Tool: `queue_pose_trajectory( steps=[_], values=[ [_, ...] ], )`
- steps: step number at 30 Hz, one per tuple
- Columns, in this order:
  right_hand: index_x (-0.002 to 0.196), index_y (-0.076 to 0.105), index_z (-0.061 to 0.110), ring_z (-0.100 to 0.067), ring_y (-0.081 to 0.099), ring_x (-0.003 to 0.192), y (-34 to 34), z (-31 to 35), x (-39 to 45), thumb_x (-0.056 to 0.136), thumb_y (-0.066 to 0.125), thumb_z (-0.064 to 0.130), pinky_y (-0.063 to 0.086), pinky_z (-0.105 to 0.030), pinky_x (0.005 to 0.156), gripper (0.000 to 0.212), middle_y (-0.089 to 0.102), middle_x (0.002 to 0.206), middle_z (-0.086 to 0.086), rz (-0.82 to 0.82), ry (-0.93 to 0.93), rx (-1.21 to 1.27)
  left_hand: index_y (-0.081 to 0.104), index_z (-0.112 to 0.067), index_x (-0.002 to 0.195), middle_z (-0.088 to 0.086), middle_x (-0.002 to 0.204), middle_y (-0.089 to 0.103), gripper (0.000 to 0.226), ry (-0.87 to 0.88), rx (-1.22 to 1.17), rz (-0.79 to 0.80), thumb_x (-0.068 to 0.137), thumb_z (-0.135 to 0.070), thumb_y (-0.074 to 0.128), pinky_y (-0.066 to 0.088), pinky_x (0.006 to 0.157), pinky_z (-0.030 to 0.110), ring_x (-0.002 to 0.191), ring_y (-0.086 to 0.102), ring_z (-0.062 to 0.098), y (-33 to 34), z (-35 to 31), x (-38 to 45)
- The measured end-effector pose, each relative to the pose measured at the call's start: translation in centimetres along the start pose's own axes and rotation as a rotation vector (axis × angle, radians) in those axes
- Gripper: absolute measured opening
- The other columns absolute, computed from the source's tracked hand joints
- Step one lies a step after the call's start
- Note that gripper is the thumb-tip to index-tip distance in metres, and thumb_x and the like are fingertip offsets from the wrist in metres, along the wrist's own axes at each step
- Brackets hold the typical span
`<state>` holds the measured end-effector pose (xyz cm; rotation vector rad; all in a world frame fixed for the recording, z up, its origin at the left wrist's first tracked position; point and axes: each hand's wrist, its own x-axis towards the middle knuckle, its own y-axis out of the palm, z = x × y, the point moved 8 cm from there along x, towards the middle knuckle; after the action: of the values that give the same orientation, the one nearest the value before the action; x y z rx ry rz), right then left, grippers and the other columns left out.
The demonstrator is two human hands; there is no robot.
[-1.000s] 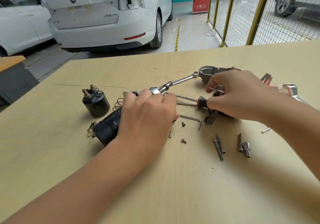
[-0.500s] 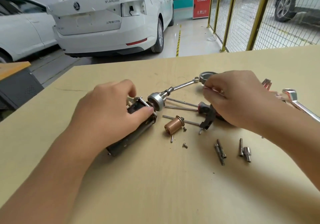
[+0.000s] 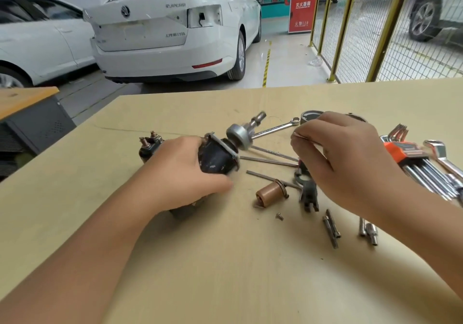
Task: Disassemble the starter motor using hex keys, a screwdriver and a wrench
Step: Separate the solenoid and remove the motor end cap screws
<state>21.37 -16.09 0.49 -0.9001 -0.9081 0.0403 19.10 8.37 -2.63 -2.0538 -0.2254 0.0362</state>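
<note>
A person's two bare arms reach over a pale wooden workbench (image 3: pixel 225 273) strewn with starter motor parts and tools. The left hand (image 3: pixel 180 173) curls its fingers and thumb around the black cylindrical starter motor body (image 3: pixel 215 159), which sits left of centre on the bench, tilted with its far end raised. A silver disc-shaped drive gear on a short shaft (image 3: pixel 241 134) sticks out of that raised end, pointing away and to the right. The right hand (image 3: pixel 343 158) hovers just right of the gear with thumb and forefinger pinched on a thin metal piece (image 3: pixel 300 135) too small to identify.

Behind the left hand stands a black solenoid with copper terminals (image 3: pixel 150 145). A chrome combination wrench (image 3: pixel 275 129) and two slim steel rods (image 3: pixel 270 157) lie beyond the motor. Nearer, a copper-brown cylindrical sleeve (image 3: pixel 271 193) lies on its side over a long hex key (image 3: pixel 260 175), beside a dark grey forked lever (image 3: pixel 309 194). Small screws and short steel pins (image 3: pixel 332 228) are scattered at the front right.

The only holder in view is an orange plastic clip (image 3: pixel 403 152) at the right edge, gripping a fanned set of chrome hex keys (image 3: pixel 431 175); its printed label is not legible. A grey metal housing (image 3: pixel 310 116) peeks from behind the right hand; what it holds cannot be seen.

Beyond the bench stands a white saloon car (image 3: pixel 170 35) with a round badge and Chinese lettering on its boot lid, a red cabinet (image 3: pixel 302 2) with white Chinese characters, and yellow-framed mesh fencing (image 3: pixel 363 23)
</note>
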Motion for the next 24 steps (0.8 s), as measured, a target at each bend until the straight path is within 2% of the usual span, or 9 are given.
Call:
queue_pose_trajectory(
  steps=[2, 6, 9, 11, 13, 15, 18, 21, 24],
  values=[
    [0.09, 0.072, 0.01, -0.028, 0.058, 0.071, -0.2, 0.4, 0.0, 0.1, 0.054, 0.025, 0.051, -0.043, 0.064, 0.025, 0.062, 0.077, -0.006, -0.015, -0.039, 0.031, 0.069, -0.046, 0.095, -0.015, 0.08, 0.074, 0.054, -0.005, -0.312, -0.008, 0.048, -0.068, 0.081, 0.051, 0.059, 0.025, 0.071, 0.07, 0.001, -0.3, -0.3, 0.1],
    [0.089, 0.072, 0.01, -0.023, 0.059, 0.07, 0.2, 0.9, -0.2, 0.099, 0.055, 0.026, 0.05, -0.041, 0.063, 0.026, 0.063, 0.074, -0.002, 0.013, -0.091, 0.125, 0.079, -0.022, 0.091, 0.014, 0.091, 0.075, 0.034, -0.036, -1.092, 0.183, 0.063, -0.04, 0.085, 0.061, 0.069, 0.04, 0.078, 0.074, 0.028, 0.9, -1.6, -0.6],
    [0.088, 0.073, 0.01, -0.019, 0.06, 0.069, 0.2, 1.6, -0.4, 0.098, 0.058, 0.026, 0.05, -0.039, 0.061, 0.023, 0.064, 0.073, -0.001, 0.02, -0.137, 0.175, 0.068, -0.006, 0.112, 0.019, 0.091, 0.069, 0.052, -0.161, -1.606, 0.393, 0.071, -0.035, 0.078, 0.061, 0.065, 0.037, 0.071, 0.069, 0.029, 2.3, -3.3, -1.5],
    [0.087, 0.074, 0.011, -0.01, 0.059, 0.068, 0.2, 2.0, -0.6, 0.097, 0.062, 0.028, 0.049, -0.032, 0.06, 0.023, 0.063, 0.072, 0.002, 0.012, -0.148, 0.212, 0.062, -0.006, 0.115, 0.016, 0.091, 0.066, 0.056, -0.248, -1.838, 0.479, 0.073, -0.04, 0.073, 0.061, 0.063, 0.034, 0.068, 0.068, 0.027, 2.7, -4.3, -2.0],
    [0.089, 0.075, 0.011, 0.002, 0.055, 0.068, 0.2, 2.7, -0.9, 0.095, 0.066, 0.03, 0.041, -0.015, 0.063, 0.022, 0.06, 0.071, 0.008, -0.001, -0.158, 0.245, 0.058, -0.007, 0.117, 0.013, 0.089, 0.065, 0.057, -0.325, -2.0, 0.551, 0.076, -0.044, 0.07, 0.062, 0.06, 0.032, 0.066, 0.067, 0.025, 3.1, -4.9, -2.3],
    [0.092, 0.075, 0.009, 0.009, 0.05, 0.067, 0.3, 3.6, -1.3, 0.093, 0.069, 0.033, 0.033, -0.006, 0.064, 0.024, 0.057, 0.071, 0.009, 0.004, -0.18, 0.274, 0.057, -0.004, 0.119, 0.014, 0.088, 0.066, 0.059, -0.397, -2.12, 0.59, 0.082, -0.047, 0.071, 0.063, 0.058, 0.032, 0.065, 0.069, 0.026, 3.6, -5.0, -2.5],
    [0.097, 0.074, 0.009, 0.013, 0.044, 0.066, 0.5, 5.0, -1.8, 0.09, 0.07, 0.041, 0.03, -0.004, 0.065, 0.033, 0.058, 0.072, 0.007, 0.032, -0.224, 0.314, 0.062, 0.002, 0.118, 0.018, 0.09, 0.069, 0.061, -0.445, -2.185, 0.579, 0.084, -0.048, 0.073, 0.064, 0.057, 0.036, 0.066, 0.071, 0.03, 4.4, -4.5, -2.3],
    [0.101, 0.073, 0.008, 0.013, 0.045, 0.068, 0.2, 5.3, -2.1, 0.089, 0.073, 0.043, 0.032, -0.004, 0.066, 0.037, 0.059, 0.073, 0.009, -0.028, -0.224, 0.305, 0.066, 0.005, 0.117, 0.022, 0.094, 0.071, 0.063, -0.443, -2.186, 0.585, 0.086, -0.049, 0.073, 0.066, 0.063, 0.038, 0.07, 0.074, 0.033, 4.7, -4.2, -2.0],
    [0.108, 0.069, 0.011, 0.011, 0.045, 0.065, -0.2, 4.7, -2.0, 0.09, 0.071, 0.044, 0.035, -0.008, 0.061, 0.037, 0.056, 0.074, 0.015, -0.105, -0.164, 0.27, 0.074, 0.015, 0.102, 0.028, 0.098, 0.073, 0.069, -0.422, -2.145, 0.578, 0.089, -0.052, 0.072, 0.067, 0.07, 0.041, 0.075, 0.076, 0.037, 5.1, -3.9, -1.6]
  ],
)
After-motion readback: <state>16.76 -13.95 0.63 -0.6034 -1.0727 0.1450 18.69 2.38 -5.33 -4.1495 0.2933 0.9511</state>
